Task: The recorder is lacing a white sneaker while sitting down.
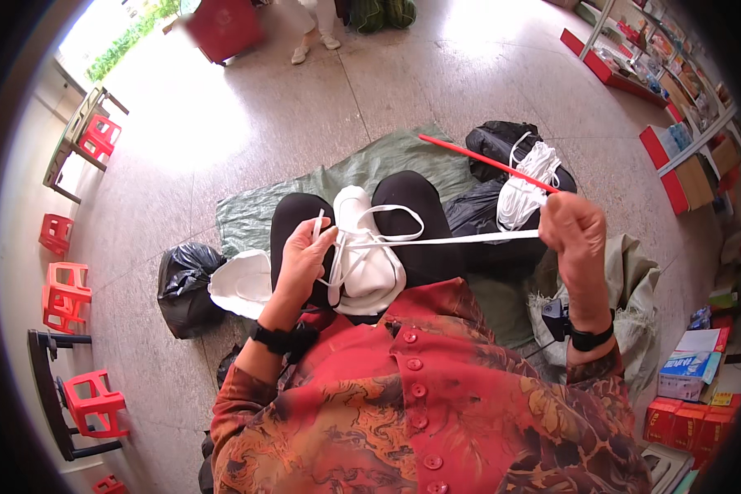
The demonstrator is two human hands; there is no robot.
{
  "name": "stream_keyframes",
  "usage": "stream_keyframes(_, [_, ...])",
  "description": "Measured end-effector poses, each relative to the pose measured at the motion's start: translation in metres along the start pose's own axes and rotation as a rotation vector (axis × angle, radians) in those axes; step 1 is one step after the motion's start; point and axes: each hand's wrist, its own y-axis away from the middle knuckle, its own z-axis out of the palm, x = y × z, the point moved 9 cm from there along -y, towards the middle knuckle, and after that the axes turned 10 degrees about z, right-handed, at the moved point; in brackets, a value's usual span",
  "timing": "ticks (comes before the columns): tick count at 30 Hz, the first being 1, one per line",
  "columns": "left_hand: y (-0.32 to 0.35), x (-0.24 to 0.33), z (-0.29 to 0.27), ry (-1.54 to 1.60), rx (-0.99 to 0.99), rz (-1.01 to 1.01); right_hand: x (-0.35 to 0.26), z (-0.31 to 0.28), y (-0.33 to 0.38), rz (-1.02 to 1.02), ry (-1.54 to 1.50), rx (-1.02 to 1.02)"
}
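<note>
A white shoe (369, 284) rests in my lap between my black-trousered knees, its toe pointing away from me. White shoelace (461, 240) crosses its upper and runs taut to the right; another loop of it curls over my right knee. My left hand (306, 251) is closed beside the shoe, pinching a lace end between thumb and fingers. Raised to the right, my right hand (575, 226) is closed round the lace and a thin red stick (487, 158), which points up and left. How the stick and lace meet inside the fist is hidden.
Left of my lap lie another white shoe (243, 284) and a black plastic bag (191, 288). A bundle of white laces (528, 188) sits on black bags at right. Green sheeting (305, 185) covers floor ahead. Red stools (95, 403) line the left; shelves (683, 156) stand right.
</note>
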Motion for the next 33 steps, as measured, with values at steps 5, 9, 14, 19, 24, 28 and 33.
stream_keyframes(5, [-0.016,-0.005,-0.002,-0.330,0.014,0.167,0.011,-0.015,-0.010,0.028,0.098,0.050])
stream_keyframes(9, [-0.022,-0.015,-0.005,-0.260,-0.039,0.083,0.025,-0.033,-0.012,0.041,0.037,0.053])
stream_keyframes(14, [-0.016,-0.004,-0.003,-0.185,0.035,0.007,0.032,-0.039,-0.013,0.054,0.135,0.077])
stream_keyframes(19, [-0.019,-0.003,-0.001,-0.167,-0.012,0.022,0.037,-0.039,-0.011,0.047,0.135,0.047])
stream_keyframes(24, [-0.019,0.003,0.006,-0.409,-0.127,0.136,0.041,-0.040,-0.010,0.070,0.130,0.041])
stream_keyframes(28, [-0.017,0.000,0.001,-0.324,-0.086,-0.003,0.044,-0.039,-0.012,0.051,0.188,0.036])
stream_keyframes(33, [-0.019,0.005,0.008,-0.367,-0.160,0.116,0.045,-0.040,-0.011,0.058,0.175,0.027])
